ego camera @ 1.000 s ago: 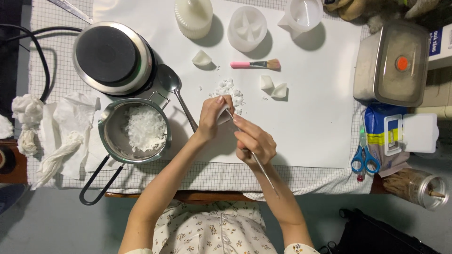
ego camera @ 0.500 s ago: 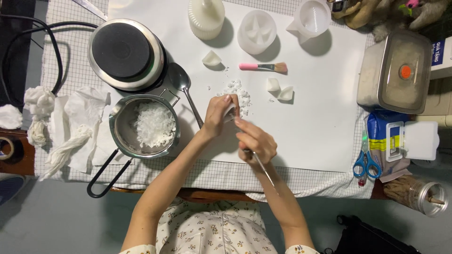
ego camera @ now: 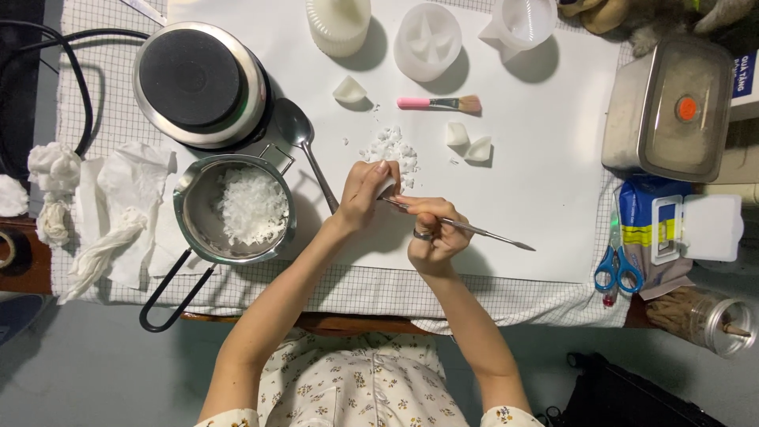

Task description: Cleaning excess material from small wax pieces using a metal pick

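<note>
A small white wax piece (ego camera: 387, 187) is pinched in the left hand (ego camera: 362, 194) over the white sheet on the counter (ego camera: 553, 182), just below a pile of wax shavings (ego camera: 391, 148). A thin metal tool (ego camera: 466, 228) is gripped in the closed right hand (ego camera: 431, 233), its tip touching the piece. A saucepan of flakes (ego camera: 237, 209) is seen near the left hand.

A thin metal tool (ego camera: 458, 225) lies nearly level against a small white wax piece (ego camera: 387, 187).

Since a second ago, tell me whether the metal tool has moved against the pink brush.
Yes. The metal tool has swung from steep to nearly level, its free end now pointing right, below the pink brush.
</note>
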